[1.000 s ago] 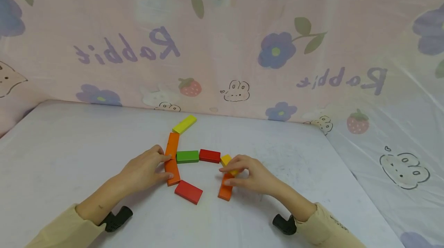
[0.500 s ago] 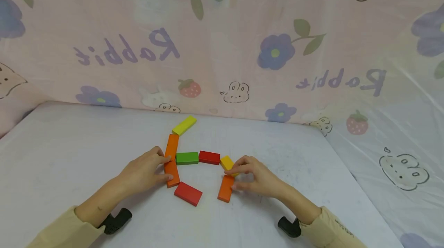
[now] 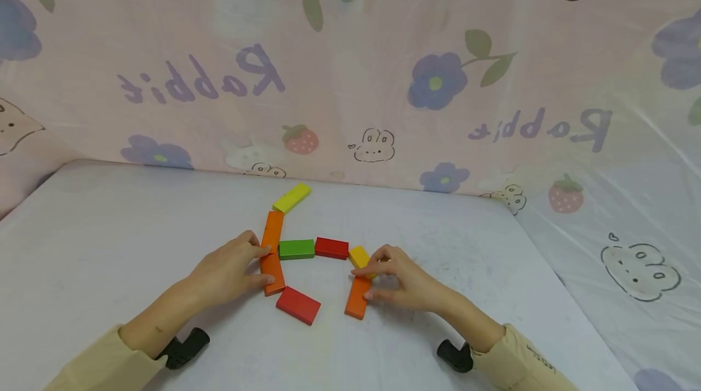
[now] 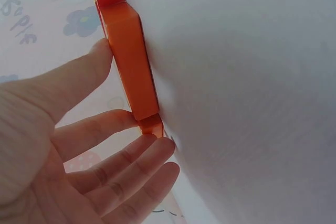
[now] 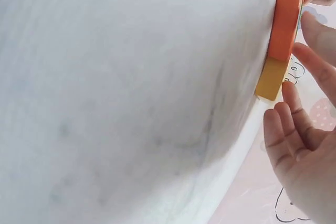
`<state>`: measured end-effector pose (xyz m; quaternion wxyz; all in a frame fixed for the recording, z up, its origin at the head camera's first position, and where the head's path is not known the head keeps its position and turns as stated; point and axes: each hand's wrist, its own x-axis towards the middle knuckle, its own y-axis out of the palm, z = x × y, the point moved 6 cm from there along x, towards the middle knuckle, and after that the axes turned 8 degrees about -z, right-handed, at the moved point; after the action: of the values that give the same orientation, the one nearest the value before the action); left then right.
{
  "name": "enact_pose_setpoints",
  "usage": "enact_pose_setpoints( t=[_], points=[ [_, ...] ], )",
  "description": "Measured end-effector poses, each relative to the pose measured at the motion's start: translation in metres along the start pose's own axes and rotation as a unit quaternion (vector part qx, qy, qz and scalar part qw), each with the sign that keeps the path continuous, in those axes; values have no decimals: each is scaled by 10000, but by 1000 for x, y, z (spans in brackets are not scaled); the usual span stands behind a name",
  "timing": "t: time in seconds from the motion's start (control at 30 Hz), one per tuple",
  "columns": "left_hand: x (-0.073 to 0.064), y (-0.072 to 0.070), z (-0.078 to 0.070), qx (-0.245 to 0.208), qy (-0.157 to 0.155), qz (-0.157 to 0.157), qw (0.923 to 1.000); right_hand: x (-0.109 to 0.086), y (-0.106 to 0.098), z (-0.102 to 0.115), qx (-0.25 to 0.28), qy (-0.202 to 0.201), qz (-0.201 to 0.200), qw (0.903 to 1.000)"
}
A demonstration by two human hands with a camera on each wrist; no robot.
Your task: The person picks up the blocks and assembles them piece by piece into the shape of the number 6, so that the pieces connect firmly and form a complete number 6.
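In the head view, my left hand [image 3: 232,269] touches the lower-left orange block [image 3: 272,275], thumb near one end and index fingertip by the joint with the upper orange block [image 3: 272,231]. Its other fingers extend beside the blocks in the left wrist view. My right hand [image 3: 408,281] has its thumb at the side of the right orange block [image 3: 356,303]. Its index finger reaches over where that block meets a yellow block [image 3: 358,255], which the fingers partly cover. Between the two sides, a green block [image 3: 297,249] and a dark red block [image 3: 331,248] lie end to end.
A yellow-green block [image 3: 292,198] angles off the top of the left row. A red block [image 3: 298,305] slants from its bottom end. All lie on a white table [image 3: 137,227] with a printed cloth [image 3: 350,75] standing behind it.
My right hand has shifted slightly right; its thumb has gone from the top of the right orange block to its side. My left hand and the other blocks stay put.
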<state>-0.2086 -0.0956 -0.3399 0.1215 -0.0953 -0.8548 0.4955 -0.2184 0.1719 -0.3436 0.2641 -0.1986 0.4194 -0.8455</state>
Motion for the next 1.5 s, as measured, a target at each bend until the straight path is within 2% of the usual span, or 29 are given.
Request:
enact_pose_setpoints(
  t=[0.27, 0.8, 1.5],
  points=[
    [0, -1, -1, -8, 45, -19, 10000, 3, 2, 2, -26, -51, -86, 9999],
    [0, -2, -2, 10, 92, -103, 9999, 11, 6, 16, -236, 614, -206, 9976],
    [0, -1, -1, -2, 2, -45, 10000, 14, 15, 23, -217, 638, -243, 9974]
  ],
)
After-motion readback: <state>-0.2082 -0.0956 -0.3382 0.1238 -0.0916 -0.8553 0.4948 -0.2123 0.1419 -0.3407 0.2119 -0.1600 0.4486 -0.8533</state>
